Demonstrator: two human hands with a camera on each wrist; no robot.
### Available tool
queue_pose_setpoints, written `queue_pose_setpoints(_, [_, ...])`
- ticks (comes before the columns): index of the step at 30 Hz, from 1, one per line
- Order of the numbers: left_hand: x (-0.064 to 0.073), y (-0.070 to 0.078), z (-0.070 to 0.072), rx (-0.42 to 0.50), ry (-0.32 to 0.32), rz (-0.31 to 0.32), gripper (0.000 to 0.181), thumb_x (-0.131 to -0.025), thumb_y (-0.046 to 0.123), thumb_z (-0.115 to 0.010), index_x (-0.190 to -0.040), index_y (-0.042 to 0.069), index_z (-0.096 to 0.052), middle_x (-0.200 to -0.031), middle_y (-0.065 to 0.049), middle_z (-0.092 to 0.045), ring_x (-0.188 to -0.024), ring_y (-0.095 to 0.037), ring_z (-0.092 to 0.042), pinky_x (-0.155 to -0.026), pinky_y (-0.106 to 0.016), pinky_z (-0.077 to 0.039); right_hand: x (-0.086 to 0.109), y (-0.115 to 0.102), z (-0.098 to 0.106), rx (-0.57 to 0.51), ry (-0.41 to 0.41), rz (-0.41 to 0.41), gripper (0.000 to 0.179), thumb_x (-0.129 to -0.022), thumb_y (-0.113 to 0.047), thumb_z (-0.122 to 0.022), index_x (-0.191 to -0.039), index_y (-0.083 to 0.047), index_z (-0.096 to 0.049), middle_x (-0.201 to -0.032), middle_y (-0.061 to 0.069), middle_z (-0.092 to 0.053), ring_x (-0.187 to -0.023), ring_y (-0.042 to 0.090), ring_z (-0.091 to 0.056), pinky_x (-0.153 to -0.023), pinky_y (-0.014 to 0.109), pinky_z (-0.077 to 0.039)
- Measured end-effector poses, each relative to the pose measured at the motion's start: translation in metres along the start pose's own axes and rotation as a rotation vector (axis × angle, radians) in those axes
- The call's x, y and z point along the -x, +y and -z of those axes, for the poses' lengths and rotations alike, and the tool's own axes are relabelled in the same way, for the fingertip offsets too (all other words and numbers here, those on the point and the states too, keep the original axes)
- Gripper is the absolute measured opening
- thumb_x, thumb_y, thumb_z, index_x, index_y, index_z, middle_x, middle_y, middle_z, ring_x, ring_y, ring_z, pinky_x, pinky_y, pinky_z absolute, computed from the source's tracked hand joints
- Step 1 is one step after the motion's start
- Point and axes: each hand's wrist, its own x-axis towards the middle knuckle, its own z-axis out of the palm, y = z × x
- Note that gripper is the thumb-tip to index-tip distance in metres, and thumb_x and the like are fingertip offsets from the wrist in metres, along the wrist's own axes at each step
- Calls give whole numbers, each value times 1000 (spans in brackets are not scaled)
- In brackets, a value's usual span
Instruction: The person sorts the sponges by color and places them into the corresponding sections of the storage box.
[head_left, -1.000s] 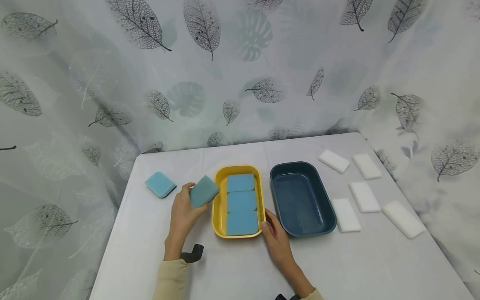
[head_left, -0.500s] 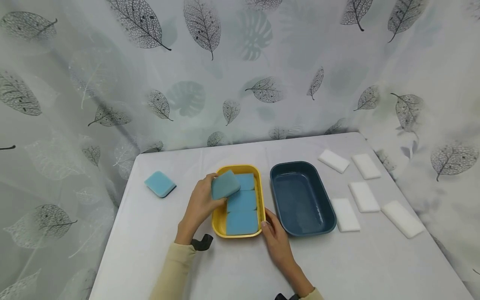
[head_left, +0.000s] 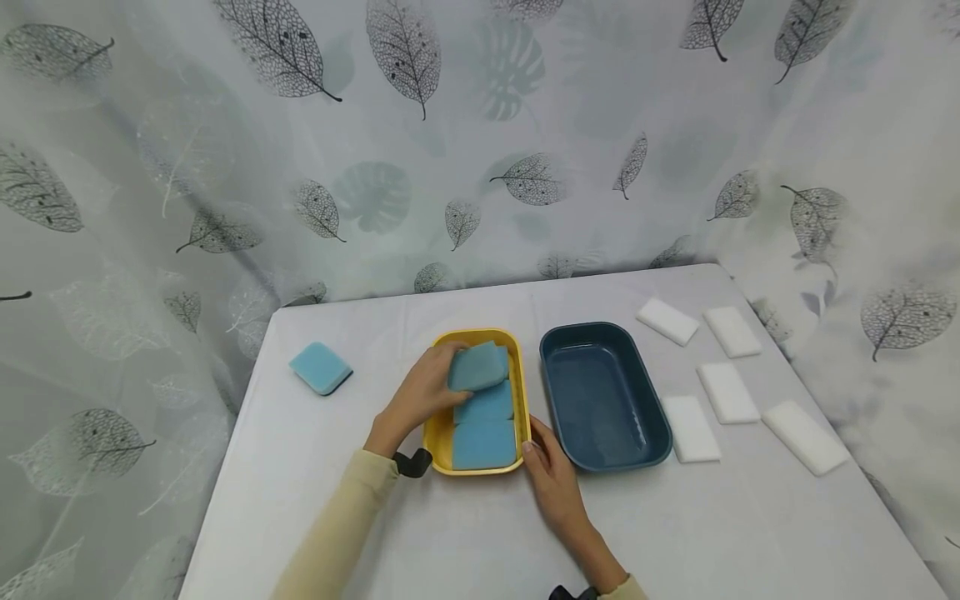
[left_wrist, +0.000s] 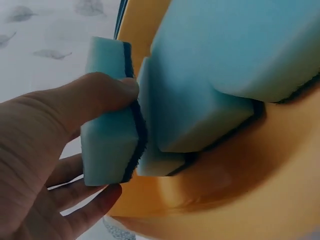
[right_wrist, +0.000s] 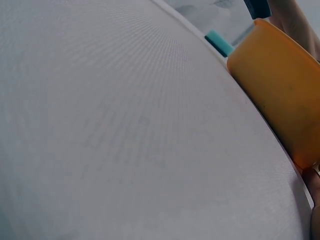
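Note:
Over the far end of a yellow tray (head_left: pixel 440 454), my left hand (head_left: pixel 422 392) pinches a light-blue sponge (head_left: pixel 477 367) between thumb and fingers. In the left wrist view the thumb presses on this held sponge (left_wrist: pixel 107 145), whose dark scouring layer faces the tray. Below it, 3 blue sponges (head_left: pixel 483 446) lie in a row inside the tray; the held one overlaps the farthest. My right hand (head_left: pixel 557 483) grips the tray's near right side, thumb at the rim. The right wrist view shows the tray's outer wall (right_wrist: pixel 280 90) and little of that hand.
A dark blue tray (head_left: pixel 603 400) with nothing in it stands just right of the yellow one. Several white sponge blocks (head_left: pixel 690 429) lie at the table's right. Another blue sponge (head_left: pixel 321 368) lies at the left. A leaf-patterned curtain (head_left: pixel 465 167) hangs behind.
My left hand has carried the blue sponge rightward from beside the yellow tray to over its far end. The right hand and both trays have stayed put.

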Motion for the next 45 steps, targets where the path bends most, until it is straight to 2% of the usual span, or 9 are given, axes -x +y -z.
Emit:
queue_pose_setpoints(5, [-8,-2,-2,-9,-36,-37,79,-83,23,-90,-149,9,-48,-144,-12,-61,-130,-30,-58,-113,-48,-50,0,1,0,-10,5,3,51,-109,-26,-56,-158,-16,-43,-162,13,-46,-147,28,-48,-108,7,-43])
queue_pose_setpoints(11, [-11,-7,-8,-84,-97,-16,82,-83,26,-90,-150,12,-45,-145,-14,-58,-131,-29,-57,-113,-47,-50,1,-2,-1,-6,-4,-2,52,-109,-29,-56,-158,-17,-43,-162,12,-46,-148,27,-47,-109,8,-42])
queue_pose_setpoints(15, [-12,-8,-9,-116,-113,-9,82,-83,28,-90,-151,11,-46,-147,-14,-57,-134,-31,-55,-115,-48,-49,1,-3,-1,1,-7,-11,51,-109,-29,-56,-158,-18,-43,-162,11,-45,-149,27,-47,-109,7,-41])
queue_pose_setpoints(25, [-14,4,-6,-275,-182,-17,85,-89,31,-85,-157,7,-39,-149,-17,-54,-136,-33,-51,-116,-48,-47,0,-1,-1,14,-5,-1,52,-109,-30,-56,-158,-18,-43,-162,11,-46,-149,26,-46,-109,7,-41])
queue_pose_setpoints(29, [-14,4,-7,-340,-190,-28,86,-91,33,-83,-159,8,-37,-151,-18,-52,-138,-34,-50,-115,-50,-48,0,0,-2,15,2,-1,51,-109,-29,-56,-158,-18,-43,-162,11,-46,-148,26,-47,-109,7,-42])
queue_pose_setpoints(34, [-11,6,-5,-376,-179,-38,89,-91,36,-83,-161,11,-35,-150,-18,-52,-137,-35,-51,-113,-51,-48,1,-1,-3,14,3,-5,51,-109,-28,-56,-158,-18,-43,-162,11,-45,-149,27,-47,-109,7,-42])
queue_pose_setpoints(39, [-5,8,4,-338,-138,-77,88,-90,36,-84,-160,12,-38,-150,-18,-52,-137,-37,-51,-111,-54,-49,1,-1,-3,12,1,-8,51,-109,-29,-56,-158,-17,-43,-162,11,-45,-149,27,-46,-109,7,-41])
queue_pose_setpoints(45, [-1,-4,15,-339,-63,-153,76,-95,42,-76,-157,14,-44,-153,-14,-50,-139,-34,-49,-114,-50,-49,1,-2,-2,-3,-2,-11,53,-109,-30,-56,-158,-17,-42,-163,11,-44,-149,27,-47,-109,8,-42])
